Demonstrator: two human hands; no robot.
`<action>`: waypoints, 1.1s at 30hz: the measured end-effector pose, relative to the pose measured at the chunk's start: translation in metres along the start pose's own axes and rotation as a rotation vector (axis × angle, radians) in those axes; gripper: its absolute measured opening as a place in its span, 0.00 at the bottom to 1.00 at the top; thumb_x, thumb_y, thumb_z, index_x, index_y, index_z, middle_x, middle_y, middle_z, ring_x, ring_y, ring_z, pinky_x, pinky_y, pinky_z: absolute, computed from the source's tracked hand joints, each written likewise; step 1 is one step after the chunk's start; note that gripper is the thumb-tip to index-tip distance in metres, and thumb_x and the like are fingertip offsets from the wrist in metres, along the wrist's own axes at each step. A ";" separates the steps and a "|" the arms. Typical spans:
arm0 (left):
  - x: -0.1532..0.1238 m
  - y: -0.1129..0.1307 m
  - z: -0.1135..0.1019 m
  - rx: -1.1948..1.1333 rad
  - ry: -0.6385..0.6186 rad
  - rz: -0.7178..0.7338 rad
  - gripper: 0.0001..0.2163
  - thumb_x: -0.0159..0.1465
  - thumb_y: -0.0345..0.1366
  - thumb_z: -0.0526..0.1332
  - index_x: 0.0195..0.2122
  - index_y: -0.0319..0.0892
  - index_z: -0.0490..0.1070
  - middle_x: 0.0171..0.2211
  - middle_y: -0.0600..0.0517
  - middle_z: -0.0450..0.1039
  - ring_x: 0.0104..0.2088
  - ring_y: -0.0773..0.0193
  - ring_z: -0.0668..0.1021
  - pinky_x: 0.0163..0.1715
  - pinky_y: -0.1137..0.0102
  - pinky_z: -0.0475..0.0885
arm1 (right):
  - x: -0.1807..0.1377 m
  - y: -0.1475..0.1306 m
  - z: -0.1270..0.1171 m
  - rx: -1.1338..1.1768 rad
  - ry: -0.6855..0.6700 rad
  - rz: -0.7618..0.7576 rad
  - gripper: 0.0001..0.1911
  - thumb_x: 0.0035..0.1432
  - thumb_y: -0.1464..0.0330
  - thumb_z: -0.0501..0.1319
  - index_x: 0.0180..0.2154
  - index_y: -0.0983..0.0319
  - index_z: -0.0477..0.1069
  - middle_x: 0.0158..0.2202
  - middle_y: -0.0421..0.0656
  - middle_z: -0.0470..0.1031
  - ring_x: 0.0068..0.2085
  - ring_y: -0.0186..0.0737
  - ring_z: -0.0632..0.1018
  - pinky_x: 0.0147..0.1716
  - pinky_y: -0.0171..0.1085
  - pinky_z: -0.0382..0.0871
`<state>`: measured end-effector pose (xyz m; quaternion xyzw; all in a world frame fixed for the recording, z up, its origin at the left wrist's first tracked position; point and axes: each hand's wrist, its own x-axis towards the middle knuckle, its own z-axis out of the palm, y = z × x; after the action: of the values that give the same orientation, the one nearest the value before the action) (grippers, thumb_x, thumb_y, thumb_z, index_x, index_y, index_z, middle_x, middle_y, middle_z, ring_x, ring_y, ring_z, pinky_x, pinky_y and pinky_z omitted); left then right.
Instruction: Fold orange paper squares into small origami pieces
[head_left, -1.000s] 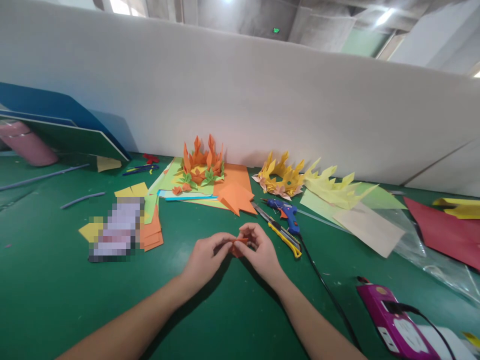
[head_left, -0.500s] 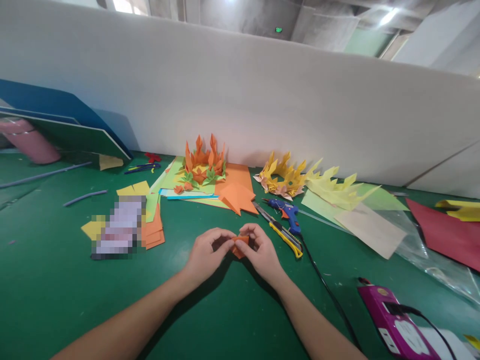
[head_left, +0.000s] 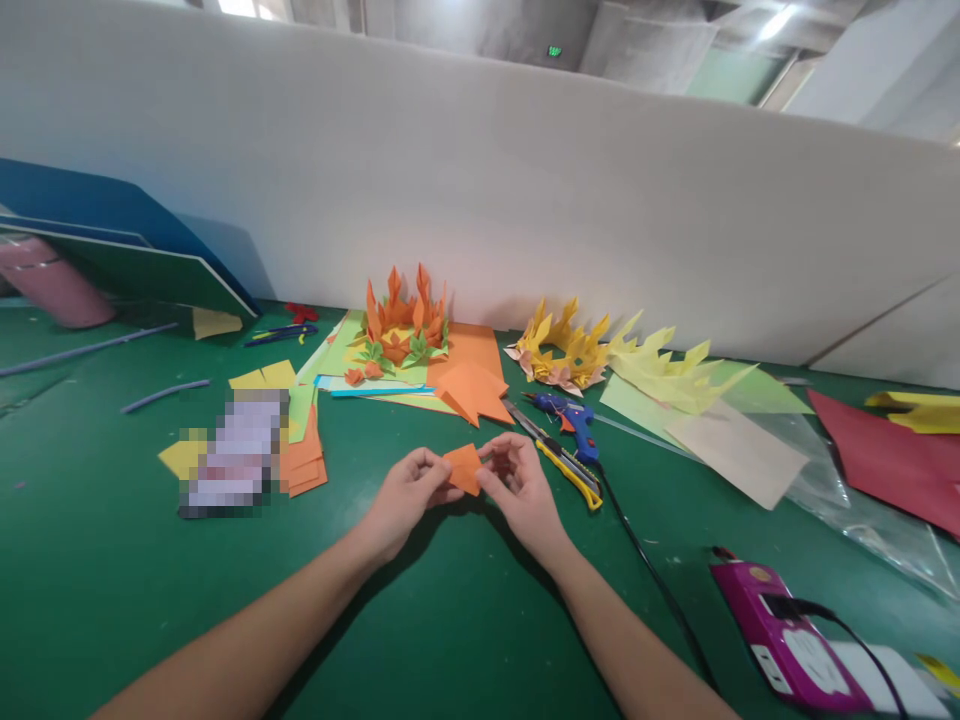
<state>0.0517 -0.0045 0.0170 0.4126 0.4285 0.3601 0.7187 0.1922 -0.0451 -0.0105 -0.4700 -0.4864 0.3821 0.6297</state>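
A small piece of orange paper point(head_left: 464, 468) is held above the green table, its flat face toward me and one corner pointing up. My left hand point(head_left: 411, 497) pinches its left edge between thumb and fingers. On the other side, my right hand point(head_left: 517, 487) grips the right edge near the lower corner, with the fingertips partly behind the sheet. Beyond my hands lies an orange star-like paper shape point(head_left: 474, 391). To the right of my right hand are a yellow-handled utility knife point(head_left: 574, 478) and a blue hot glue gun point(head_left: 576, 422).
An orange paper crown point(head_left: 406, 322) and a yellow paper crown point(head_left: 564, 345) stand at the back wall. Left lie a pixelated phone point(head_left: 238, 450) and orange sheets point(head_left: 305, 467). A purple power strip point(head_left: 787, 640) sits front right, near the glue gun's black cord point(head_left: 649, 565).
The orange paper has turned so its flat face now shows, where before it was mostly covered by my fingers. My hands have moved slightly apart.
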 end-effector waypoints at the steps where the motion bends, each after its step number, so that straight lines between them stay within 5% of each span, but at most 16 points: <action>1: 0.000 0.000 0.000 -0.023 0.011 -0.002 0.16 0.45 0.41 0.70 0.21 0.38 0.64 0.18 0.60 0.67 0.21 0.73 0.74 0.32 0.73 0.73 | 0.000 0.001 0.000 -0.005 -0.003 -0.011 0.14 0.49 0.68 0.63 0.38 0.57 0.60 0.35 0.39 0.68 0.31 0.33 0.70 0.32 0.34 0.66; 9: 0.001 0.003 -0.002 0.058 -0.066 -0.060 0.17 0.40 0.40 0.72 0.28 0.36 0.73 0.24 0.54 0.75 0.25 0.71 0.75 0.30 0.75 0.70 | -0.001 0.004 0.001 -0.026 -0.047 -0.063 0.11 0.50 0.72 0.62 0.34 0.57 0.61 0.33 0.38 0.69 0.29 0.33 0.71 0.31 0.35 0.68; 15: 0.001 0.003 -0.004 0.117 -0.036 -0.070 0.16 0.40 0.44 0.71 0.22 0.36 0.74 0.20 0.56 0.72 0.23 0.73 0.73 0.31 0.75 0.70 | -0.003 -0.003 -0.002 -0.464 -0.075 -0.334 0.09 0.54 0.77 0.57 0.28 0.59 0.71 0.34 0.42 0.69 0.38 0.39 0.72 0.38 0.39 0.67; 21: 0.000 0.005 -0.004 0.007 -0.055 -0.115 0.15 0.43 0.43 0.71 0.24 0.36 0.74 0.23 0.53 0.74 0.25 0.71 0.74 0.33 0.74 0.71 | -0.006 -0.009 -0.002 -0.824 -0.040 -0.599 0.06 0.55 0.73 0.61 0.32 0.58 0.76 0.29 0.42 0.66 0.33 0.39 0.68 0.33 0.39 0.64; 33: -0.001 0.000 0.000 0.102 -0.070 -0.053 0.15 0.46 0.45 0.68 0.25 0.37 0.74 0.23 0.55 0.72 0.25 0.72 0.73 0.31 0.75 0.70 | -0.008 -0.007 0.000 -0.849 -0.069 -0.575 0.05 0.56 0.73 0.60 0.31 0.59 0.74 0.28 0.42 0.69 0.33 0.39 0.69 0.33 0.38 0.63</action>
<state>0.0508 -0.0053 0.0173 0.4496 0.4318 0.3038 0.7205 0.1906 -0.0543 -0.0053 -0.5185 -0.7289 -0.0222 0.4465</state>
